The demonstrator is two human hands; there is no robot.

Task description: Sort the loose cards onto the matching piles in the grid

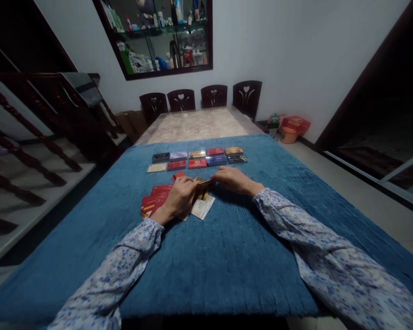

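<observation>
My left hand (179, 198) rests on a loose heap of mostly red cards (154, 201) on the blue cloth (227, 256), fingers curled around a dark card (205, 184). My right hand (234, 179) meets it from the right, its fingertips pinching the same card's other end. A pale card (203, 207) lies under the left hand. Farther away, several cards lie face up in two neat rows (199, 159), red, blue, dark and cream.
The cloth covers the near part of a long marble-topped table (196, 123). Dark wooden chairs (213, 95) stand at its far end below a mirror. A stair railing (37, 137) runs on the left. A red basin (294, 126) sits on the floor at right.
</observation>
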